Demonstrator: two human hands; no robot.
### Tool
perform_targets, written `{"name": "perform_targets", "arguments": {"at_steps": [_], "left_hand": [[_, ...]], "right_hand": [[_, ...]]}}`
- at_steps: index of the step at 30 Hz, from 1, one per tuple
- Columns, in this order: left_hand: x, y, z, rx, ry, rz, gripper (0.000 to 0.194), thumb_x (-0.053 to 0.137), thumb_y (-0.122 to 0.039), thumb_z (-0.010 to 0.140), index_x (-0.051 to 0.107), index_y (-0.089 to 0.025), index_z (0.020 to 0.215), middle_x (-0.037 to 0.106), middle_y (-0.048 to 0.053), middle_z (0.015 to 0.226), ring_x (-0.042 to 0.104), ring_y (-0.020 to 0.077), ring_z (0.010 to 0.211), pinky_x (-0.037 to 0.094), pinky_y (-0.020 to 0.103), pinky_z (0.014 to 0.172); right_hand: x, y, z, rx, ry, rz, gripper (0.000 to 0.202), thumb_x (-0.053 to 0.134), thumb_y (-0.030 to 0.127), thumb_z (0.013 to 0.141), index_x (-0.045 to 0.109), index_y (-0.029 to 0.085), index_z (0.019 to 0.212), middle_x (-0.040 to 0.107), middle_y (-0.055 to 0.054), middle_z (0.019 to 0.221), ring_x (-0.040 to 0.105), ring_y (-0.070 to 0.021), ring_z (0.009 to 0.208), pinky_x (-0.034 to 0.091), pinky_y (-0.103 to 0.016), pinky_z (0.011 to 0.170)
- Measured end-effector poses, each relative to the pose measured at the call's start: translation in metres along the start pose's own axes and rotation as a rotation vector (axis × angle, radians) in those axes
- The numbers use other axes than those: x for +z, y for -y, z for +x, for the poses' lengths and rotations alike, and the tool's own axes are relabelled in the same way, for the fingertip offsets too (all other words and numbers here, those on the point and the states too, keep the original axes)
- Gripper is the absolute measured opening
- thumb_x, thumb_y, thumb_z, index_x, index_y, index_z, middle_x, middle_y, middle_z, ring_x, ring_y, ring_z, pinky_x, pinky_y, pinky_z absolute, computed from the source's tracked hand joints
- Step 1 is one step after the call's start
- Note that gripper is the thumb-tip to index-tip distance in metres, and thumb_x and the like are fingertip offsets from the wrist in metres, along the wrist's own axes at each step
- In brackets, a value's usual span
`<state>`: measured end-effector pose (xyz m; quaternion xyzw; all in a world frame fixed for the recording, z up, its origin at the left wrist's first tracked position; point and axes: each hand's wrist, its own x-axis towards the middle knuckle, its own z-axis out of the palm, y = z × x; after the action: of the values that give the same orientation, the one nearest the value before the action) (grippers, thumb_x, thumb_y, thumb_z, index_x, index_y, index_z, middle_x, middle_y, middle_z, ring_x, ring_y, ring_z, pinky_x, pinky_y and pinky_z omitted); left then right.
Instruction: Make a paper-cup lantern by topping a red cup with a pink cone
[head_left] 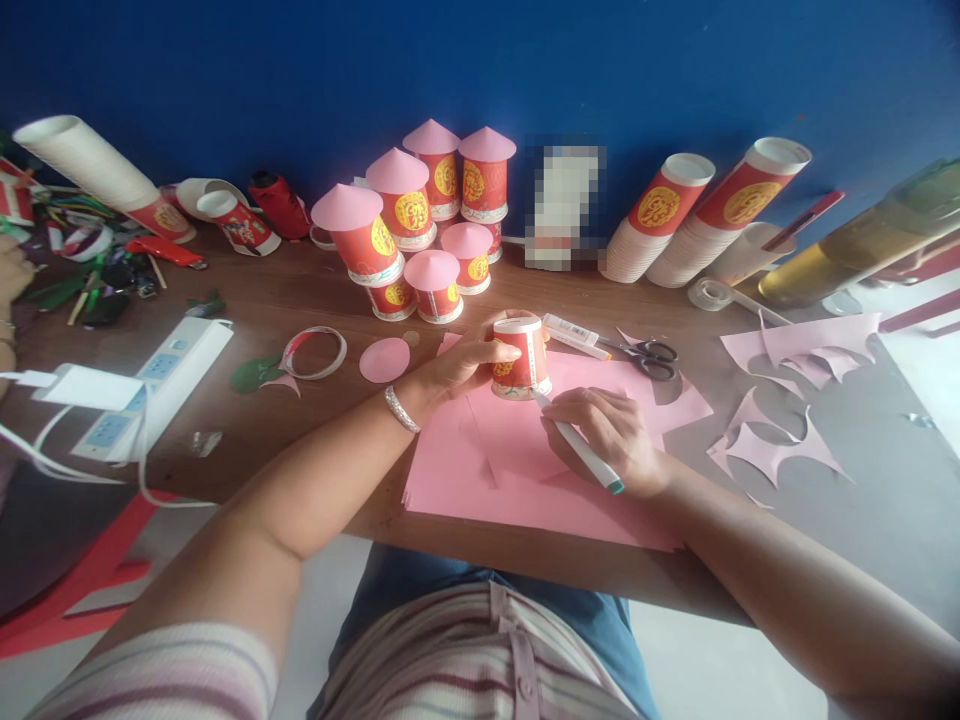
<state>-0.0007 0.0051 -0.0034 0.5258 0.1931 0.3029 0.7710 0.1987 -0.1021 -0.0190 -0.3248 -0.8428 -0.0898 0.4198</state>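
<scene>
Over the pink sheets (450,460) on the table (352,425), head view: left hand (463,364) was closed around a red paper cup (525,368), wide end down, thumb across its side. Right hand (611,432) pinched a white marker (589,457), green end toward the wearer, tip at the cup's lower rim; contact could not be told. Scissors (654,360) lay just beyond, to the right; pink-coned cups (407,208) stood behind, stacked cups (660,225) leaned right.
</scene>
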Motion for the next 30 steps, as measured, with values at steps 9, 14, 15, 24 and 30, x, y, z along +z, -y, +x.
{"name": "perform_targets", "arguments": {"at_steps": [9,14,15,24,30], "left_hand": [[-0.002,0.0,-0.001,0.001,-0.006,-0.005,0.041,0.074,-0.029,0.077,0.067,-0.021,0.117,0.07,0.008,0.111,0.066,0.0259,0.106,0.052,0.036,0.084],[-0.004,0.001,0.0,-0.019,-0.005,-0.041,0.04,0.07,-0.026,0.079,0.065,-0.02,0.118,0.069,0.007,0.107,0.064,0.0222,0.098,0.049,0.033,0.08],[-0.005,0.002,0.0,-0.029,-0.005,-0.052,0.041,0.07,-0.026,0.079,0.065,-0.02,0.119,0.069,0.007,0.107,0.064,0.0222,0.098,0.049,0.033,0.08],[-0.008,0.008,0.002,-0.05,-0.127,-0.082,0.059,0.087,-0.037,0.073,0.061,-0.022,0.124,0.066,0.005,0.11,0.063,0.0194,0.094,0.047,0.031,0.079],[-0.009,0.011,0.007,-0.052,-0.137,-0.072,0.062,0.094,-0.037,0.067,0.059,-0.021,0.116,0.063,0.0,0.097,0.059,0.0149,0.084,0.045,0.028,0.073]], "right_hand": [[-0.002,0.001,0.001,0.024,-0.013,-0.001,0.026,0.065,0.003,0.089,0.061,0.022,0.105,0.07,0.001,0.077,0.066,-0.0145,0.06,0.052,-0.027,0.055],[-0.002,0.003,0.003,-0.013,-0.044,0.009,0.028,0.065,0.002,0.088,0.061,0.023,0.107,0.071,0.0,0.079,0.07,-0.0163,0.067,0.057,-0.029,0.06],[-0.003,0.003,0.003,-0.018,-0.042,0.019,0.028,0.067,0.002,0.089,0.062,0.022,0.108,0.072,-0.002,0.082,0.072,-0.0181,0.072,0.059,-0.031,0.063],[-0.003,0.002,0.002,-0.079,0.046,0.034,0.024,0.066,0.006,0.094,0.066,0.019,0.114,0.078,-0.006,0.089,0.081,-0.025,0.094,0.064,-0.035,0.072],[-0.004,0.003,0.003,-0.12,0.065,0.023,0.018,0.064,0.006,0.096,0.065,0.017,0.11,0.077,-0.008,0.089,0.079,-0.0223,0.088,0.065,-0.033,0.07]]}}
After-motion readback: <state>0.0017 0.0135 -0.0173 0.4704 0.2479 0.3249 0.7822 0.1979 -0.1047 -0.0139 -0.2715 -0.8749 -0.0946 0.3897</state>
